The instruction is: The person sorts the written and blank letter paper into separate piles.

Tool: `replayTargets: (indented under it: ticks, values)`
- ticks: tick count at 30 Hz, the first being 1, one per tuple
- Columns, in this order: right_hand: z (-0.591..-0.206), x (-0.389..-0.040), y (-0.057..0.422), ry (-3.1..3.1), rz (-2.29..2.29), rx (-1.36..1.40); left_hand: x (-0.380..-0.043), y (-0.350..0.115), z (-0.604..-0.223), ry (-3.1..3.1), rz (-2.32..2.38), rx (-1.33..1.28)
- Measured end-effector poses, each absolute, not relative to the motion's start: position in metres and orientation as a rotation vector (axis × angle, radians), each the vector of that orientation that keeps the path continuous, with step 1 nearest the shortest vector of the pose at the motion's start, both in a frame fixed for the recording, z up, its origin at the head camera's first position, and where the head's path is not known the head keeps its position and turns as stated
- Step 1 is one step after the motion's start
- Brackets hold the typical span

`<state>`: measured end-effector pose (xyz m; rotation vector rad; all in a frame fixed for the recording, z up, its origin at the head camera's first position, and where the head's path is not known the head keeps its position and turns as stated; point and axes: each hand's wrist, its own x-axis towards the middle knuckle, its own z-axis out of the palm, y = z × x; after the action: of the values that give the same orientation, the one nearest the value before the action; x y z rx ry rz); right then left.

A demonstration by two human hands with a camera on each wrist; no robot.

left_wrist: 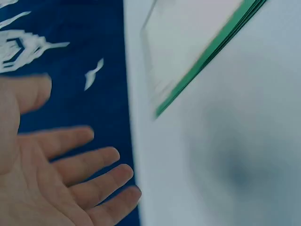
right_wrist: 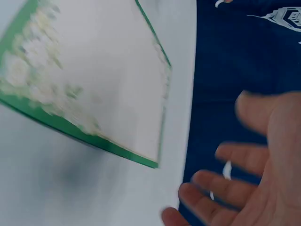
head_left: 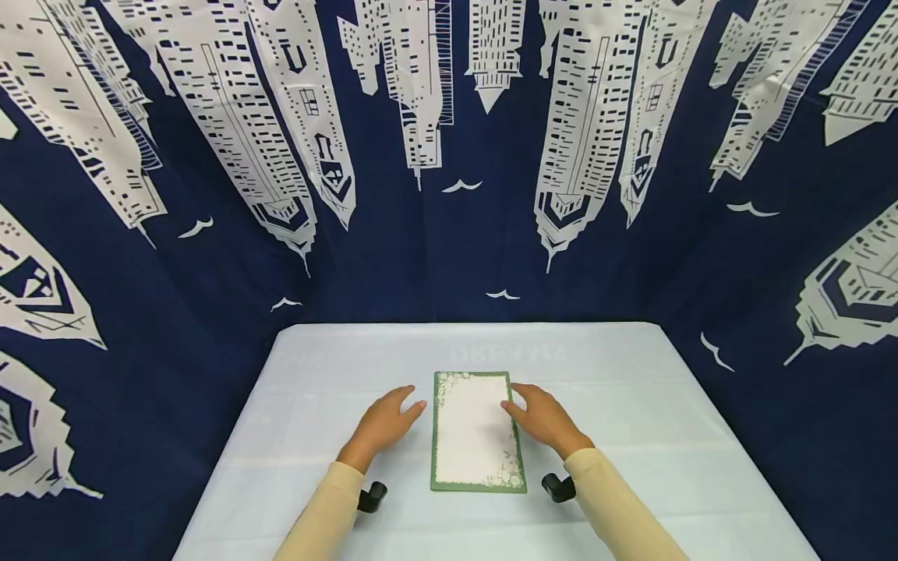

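Note:
A stack of green-bordered stationery sheets [head_left: 477,428] with white flowers in its corners lies upright on the table between the hands. Several thin layers show along its green edge [left_wrist: 207,59] in the left wrist view. My left hand [head_left: 388,421] is left of the stack, apart from it, its fingers spread and holding nothing. The right hand [head_left: 546,417] hovers at the stack's right edge, and its thumb overlaps the border in the head view. In the right wrist view the fingers [right_wrist: 230,188] are loosely extended, with nothing held.
A white cloth [head_left: 337,358] covers the table. Dark blue fabric with white building and bird prints [head_left: 421,257] hangs behind and along both sides. Black wrist camera mounts [head_left: 372,496] sit beneath both cream sleeves [head_left: 319,518].

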<state>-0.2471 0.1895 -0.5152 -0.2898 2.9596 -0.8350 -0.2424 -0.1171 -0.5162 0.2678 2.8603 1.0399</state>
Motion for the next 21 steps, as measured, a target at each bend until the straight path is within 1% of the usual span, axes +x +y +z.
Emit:
replayTargets:
  ticks: [4, 8, 13, 18, 21]
  values:
    - [-0.529, -0.246, 0.190, 2.934, -0.852, -0.129, -0.240, -0.103, -0.539, 2.727, 1.222, 0.153]
    - [-0.542, -0.243, 0.188, 2.902, -0.834, -0.072, -0.233, -0.090, -0.552, 2.641, 1.271, 0.078]
    - [-0.554, -0.236, 0.183, 2.878, -0.844, -0.067, -0.225, -0.077, -0.556, 2.555, 1.323, 0.032]
    - [-0.559, -0.228, 0.180, 2.861, -0.893, -0.004, -0.222, -0.066, -0.557, 2.550, 1.323, 0.062]
    - [-0.560, -0.226, 0.176, 2.845, -0.906, -0.011, -0.219, -0.063, -0.557, 2.557, 1.321, 0.066]
